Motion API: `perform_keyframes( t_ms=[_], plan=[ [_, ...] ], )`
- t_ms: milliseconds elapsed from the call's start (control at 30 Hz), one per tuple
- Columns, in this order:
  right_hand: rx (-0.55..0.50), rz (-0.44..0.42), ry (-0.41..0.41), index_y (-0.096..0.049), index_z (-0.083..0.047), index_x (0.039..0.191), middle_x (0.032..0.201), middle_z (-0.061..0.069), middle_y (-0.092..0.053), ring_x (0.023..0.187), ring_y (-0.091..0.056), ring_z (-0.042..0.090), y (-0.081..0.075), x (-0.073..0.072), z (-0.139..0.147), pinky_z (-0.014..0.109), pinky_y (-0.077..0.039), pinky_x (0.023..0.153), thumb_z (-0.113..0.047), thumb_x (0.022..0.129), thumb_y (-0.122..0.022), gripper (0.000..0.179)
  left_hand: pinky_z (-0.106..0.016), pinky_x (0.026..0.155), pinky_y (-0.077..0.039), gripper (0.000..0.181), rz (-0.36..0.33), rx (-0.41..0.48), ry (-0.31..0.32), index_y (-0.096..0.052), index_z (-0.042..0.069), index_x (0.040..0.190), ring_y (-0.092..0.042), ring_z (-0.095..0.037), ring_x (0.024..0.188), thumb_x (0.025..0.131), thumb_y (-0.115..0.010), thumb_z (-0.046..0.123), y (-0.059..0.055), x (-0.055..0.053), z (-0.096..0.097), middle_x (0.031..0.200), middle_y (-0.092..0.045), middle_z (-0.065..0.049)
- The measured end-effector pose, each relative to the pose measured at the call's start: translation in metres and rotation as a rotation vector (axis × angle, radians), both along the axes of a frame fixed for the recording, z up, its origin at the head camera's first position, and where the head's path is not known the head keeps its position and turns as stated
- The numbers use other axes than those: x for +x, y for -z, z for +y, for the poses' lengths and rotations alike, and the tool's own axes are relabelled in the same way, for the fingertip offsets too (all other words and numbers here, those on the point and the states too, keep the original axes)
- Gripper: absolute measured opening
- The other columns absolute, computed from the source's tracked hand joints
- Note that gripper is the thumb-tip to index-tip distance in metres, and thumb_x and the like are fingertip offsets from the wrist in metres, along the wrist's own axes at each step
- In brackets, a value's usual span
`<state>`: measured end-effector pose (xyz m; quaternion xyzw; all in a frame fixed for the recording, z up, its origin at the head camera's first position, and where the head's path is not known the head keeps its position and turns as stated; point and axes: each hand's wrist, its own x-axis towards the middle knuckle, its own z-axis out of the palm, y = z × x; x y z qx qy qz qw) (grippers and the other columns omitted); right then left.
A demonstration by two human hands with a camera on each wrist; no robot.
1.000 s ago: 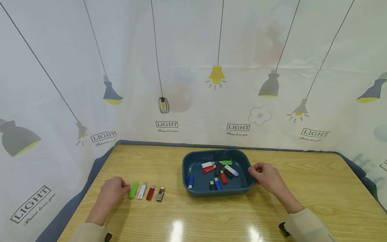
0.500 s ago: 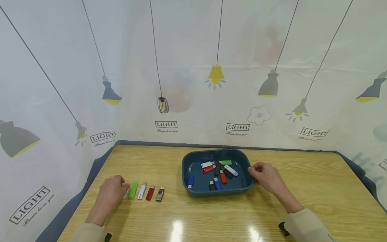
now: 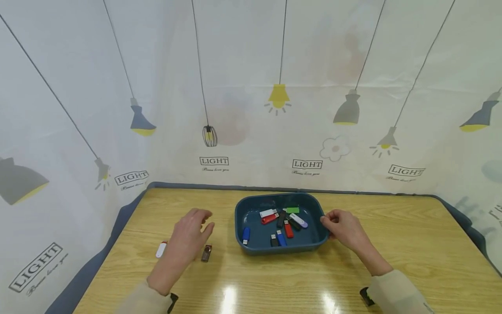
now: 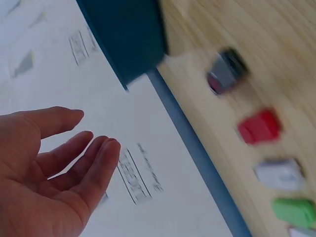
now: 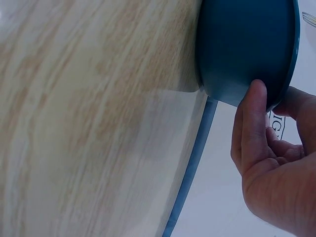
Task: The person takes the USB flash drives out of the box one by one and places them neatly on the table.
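Observation:
My left hand (image 3: pixel 185 235) hovers over the wooden table with its fingers loosely bent and nothing in them. Below and beside it lies a row of USB sticks: a white one with a red end (image 3: pixel 161 250) and a dark swivel one (image 3: pixel 206 253) show in the head view. The left wrist view also has a red stick (image 4: pixel 260 127), a white stick (image 4: pixel 280 174) and a green stick (image 4: pixel 294 211), which the hand hides from the head camera. My right hand (image 3: pixel 347 229) pinches the right rim of a dark blue tray (image 3: pixel 282 250) between thumb and fingers.
Inside the tray are several more USB sticks, among them a blue one (image 3: pixel 245 235), a red one (image 3: pixel 288 229) and a green one (image 3: pixel 292 210). A patterned cloth (image 3: pixel 251 109) with printed lamps stands behind the table (image 3: pixel 392 235).
My left hand has left the white stick at the row's left end, then risen and moved right toward the tray. My right hand stays on the tray rim.

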<state>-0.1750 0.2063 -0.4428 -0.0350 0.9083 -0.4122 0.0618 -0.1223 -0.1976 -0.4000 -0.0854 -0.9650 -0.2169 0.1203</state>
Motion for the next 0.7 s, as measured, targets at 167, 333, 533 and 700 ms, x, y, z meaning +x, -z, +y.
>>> perform_keyframes(
  t_ms=[167,333,533,700],
  plan=[
    [0.004,-0.006,0.004,-0.066,0.004,0.106,0.084,0.006,-0.069,0.069,-0.069,0.023,-0.001,0.001,0.0,0.032,-0.055,0.061,-0.024,0.103,-0.063,0.028,-0.038,0.076,-0.058,0.021,-0.022,0.012,0.139,-0.072,0.001,0.113,-0.067,-0.023,0.091,0.094,-0.076,0.01,-0.004,-0.005,0.034,0.105,-0.068,-0.01],
    [-0.01,-0.006,-0.001,-0.066,0.005,0.107,0.085,0.007,-0.069,0.069,-0.069,0.023,-0.001,0.001,0.0,0.034,-0.058,0.062,-0.023,0.103,-0.063,0.028,-0.039,0.086,-0.058,0.023,-0.161,0.018,0.277,-0.071,0.005,0.12,-0.066,-0.024,0.102,0.098,-0.072,0.012,-0.005,-0.014,0.053,0.116,-0.067,-0.01],
    [0.0,-0.008,0.005,-0.066,0.004,0.106,0.084,0.007,-0.069,0.069,-0.069,0.023,-0.001,0.001,0.0,0.032,-0.057,0.061,-0.023,0.103,-0.063,0.027,-0.035,0.086,-0.058,0.027,-0.207,-0.139,0.392,-0.07,0.005,0.124,-0.066,-0.019,0.101,0.099,-0.072,0.016,0.0,-0.027,0.067,0.115,-0.067,-0.008],
    [-0.002,-0.007,0.003,-0.066,0.004,0.106,0.084,0.007,-0.069,0.069,-0.069,0.023,0.0,0.0,0.0,0.031,-0.056,0.061,-0.024,0.103,-0.063,0.028,-0.032,0.086,-0.058,0.029,-0.233,-0.238,0.417,-0.071,0.006,0.124,-0.066,-0.017,0.1,0.098,-0.074,0.018,0.006,-0.037,0.077,0.116,-0.068,-0.007]
  ],
)
